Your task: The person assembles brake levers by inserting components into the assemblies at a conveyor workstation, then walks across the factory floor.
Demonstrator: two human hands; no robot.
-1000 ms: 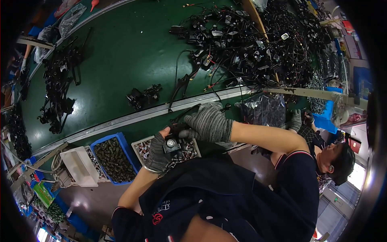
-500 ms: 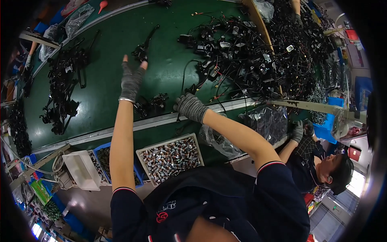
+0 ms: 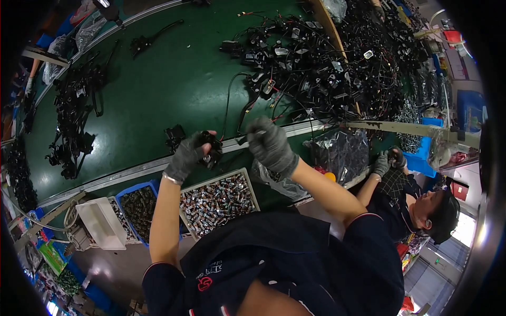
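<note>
One black part [image 3: 213,150] is now sitting in your left hand [image 3: 184,158], where the spread fingers were empty half a second ago; they're pinching it over the worktop's [image 3: 142,100] near edge, so you're apparently starting on another piece. Your right hand [image 3: 271,147] is curling nearby, can't tell if its fingers are gripping anything.

The left hand [image 3: 185,158] hides part of the black component [image 3: 213,151] it holds. The right hand [image 3: 271,147] is somewhat blurred; whether it holds something cannot be told. The left forearm [image 3: 164,226] covers part of the blue bin [image 3: 136,188]. The upper edge cuts the desk [image 3: 158,79].
</note>
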